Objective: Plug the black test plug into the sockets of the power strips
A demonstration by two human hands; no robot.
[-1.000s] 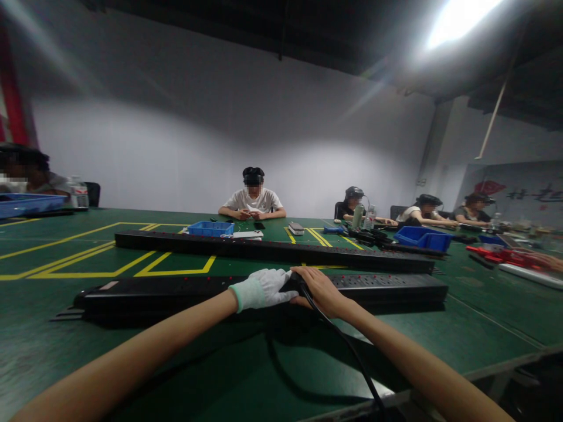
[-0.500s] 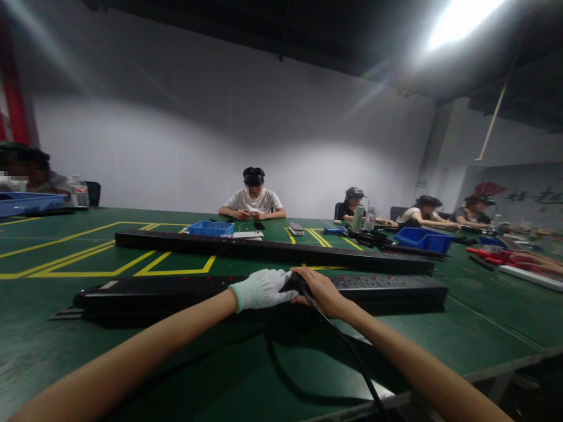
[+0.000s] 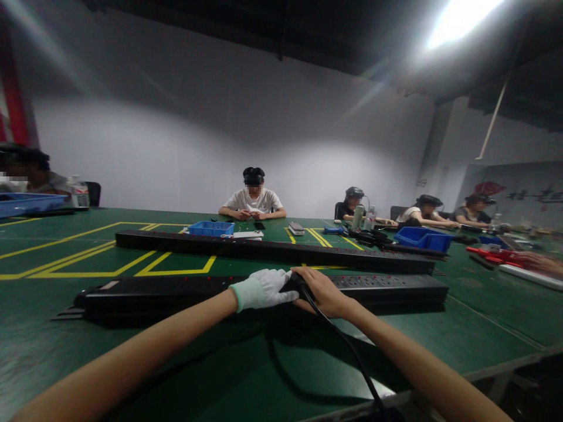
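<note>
A long black power strip (image 3: 167, 294) with red lights or buttons along its top lies across the table in front of me. My left hand (image 3: 264, 288), in a white glove with a mint cuff, is laid over its middle, fingers on top and thumb down the near side. Right beside it, my bare right hand (image 3: 320, 292) is closed around a black plug (image 3: 297, 282) at the strip's sockets. The plug's black cable (image 3: 347, 343) runs down toward me over the table edge. My fingers partly hide the plug, so how deep it sits cannot be seen.
A second black power strip (image 3: 264, 249) lies just behind the first. Farther back are a small blue bin (image 3: 211, 228), phones (image 3: 296, 228) and a larger blue bin (image 3: 423, 240). Several people sit around the green table (image 3: 197, 375); a red tool (image 3: 492, 255) lies at the right.
My hands stay at the same spot on the strip, with only a slight shift of the right hand. At the far right, another person's hand moves slightly.
</note>
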